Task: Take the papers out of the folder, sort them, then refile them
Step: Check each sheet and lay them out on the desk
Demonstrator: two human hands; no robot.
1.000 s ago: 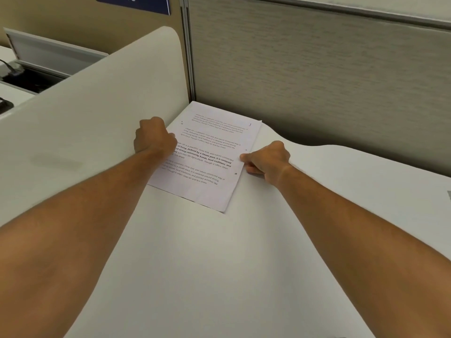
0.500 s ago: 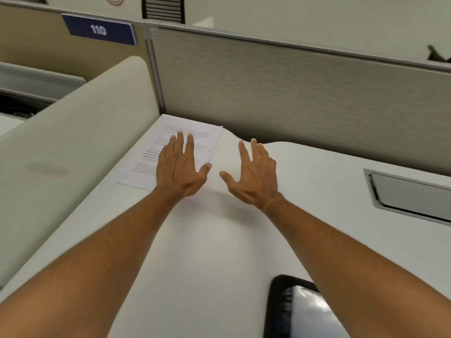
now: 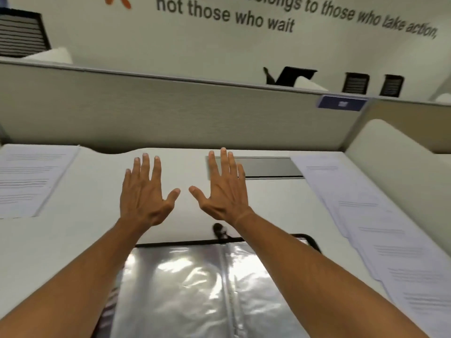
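Note:
The open folder (image 3: 195,289), black-edged with shiny clear plastic sleeves, lies on the white desk in front of me between my forearms. A printed paper stack (image 3: 29,179) sits at the desk's far left. Several overlapping printed sheets (image 3: 380,228) fan along the right side. My left hand (image 3: 144,191) and my right hand (image 3: 223,189) hover side by side over the bare desk beyond the folder, fingers straight and spread, holding nothing.
A grey cable hatch (image 3: 266,167) is set in the desk behind my right hand. A grey partition wall (image 3: 170,113) closes the back; a rounded cream side divider (image 3: 400,147) stands at the right. The white desk (image 3: 80,228) shows between folder and left stack.
My view has swung right from the left paper stack to the folder. Both hands let go of that stack, opened flat and moved to the desk's middle.

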